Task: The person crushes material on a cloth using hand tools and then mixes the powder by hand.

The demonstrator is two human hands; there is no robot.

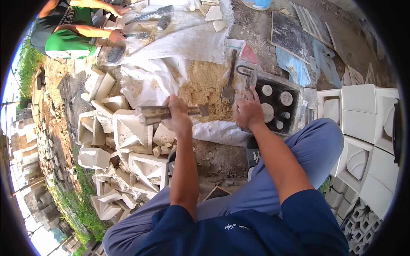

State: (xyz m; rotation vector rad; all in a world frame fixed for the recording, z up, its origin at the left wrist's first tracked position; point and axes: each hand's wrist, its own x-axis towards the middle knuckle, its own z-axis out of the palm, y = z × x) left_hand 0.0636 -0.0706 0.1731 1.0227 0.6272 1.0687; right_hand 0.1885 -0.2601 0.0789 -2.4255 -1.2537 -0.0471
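My left hand (176, 114) is closed round a tool (154, 114) with a thick, grooved, wooden-looking body and a flat blade at its right end. It is held level above a heap of damp sand (208, 81). At the left wall of a grey mould box (294, 84), my right hand (248, 110) has its fingers curled over the edge. Inside the box stand several round cores of different sizes, with dark gaps around them. A small long-handled spade (228, 91) lies with its blade on the sand, just left of the box.
Broken pale hollow blocks (132, 130) are piled at the left. Whole pale blocks (358, 104) stand stacked at the right. Across from me, a co-worker's hands (116, 36) are over a white sheet (188, 40) bearing a hammer (163, 22). Flat boards (291, 36) lie at upper right.
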